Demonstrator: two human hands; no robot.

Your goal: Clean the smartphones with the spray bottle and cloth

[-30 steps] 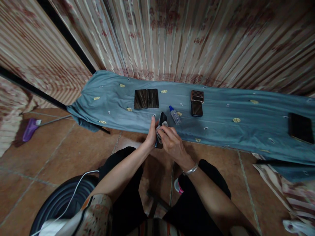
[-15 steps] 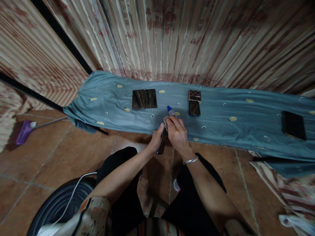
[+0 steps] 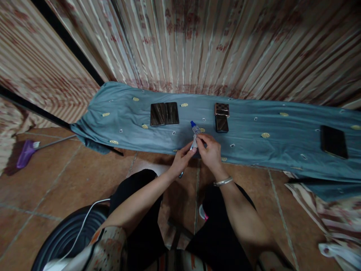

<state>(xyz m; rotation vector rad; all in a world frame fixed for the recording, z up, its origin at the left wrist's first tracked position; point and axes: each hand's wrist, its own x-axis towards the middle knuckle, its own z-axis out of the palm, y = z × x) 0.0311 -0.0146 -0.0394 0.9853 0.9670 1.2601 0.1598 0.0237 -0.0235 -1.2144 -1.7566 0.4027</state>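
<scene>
My left hand (image 3: 181,161) is closed around a thin dark phone (image 3: 181,174), turned almost edge-on so that mostly its lower corner shows. Close beside it, my right hand (image 3: 210,151) has its thumb and fingers pinched on a small pale cloth (image 3: 194,143) at the upper end of the phone. Most of the cloth is hidden by the fingers. Just beyond the fingertips, a clear bottle with a blue cap (image 3: 193,124) lies on the blue-green cloth cover (image 3: 248,116).
On the covered bench lie an unfolded dark foldable phone (image 3: 164,113), a small flip phone with a checked panel (image 3: 222,117) and a black tablet-like device (image 3: 334,142). A pleated curtain (image 3: 180,45) hangs behind. A purple broom (image 3: 26,153) and a black round tub (image 3: 70,237) are at left.
My right hand has shifted slightly right and turned, its fingers now pinched at the phone's top. The phone has tilted more edge-on in my left hand. The view has moved slightly.
</scene>
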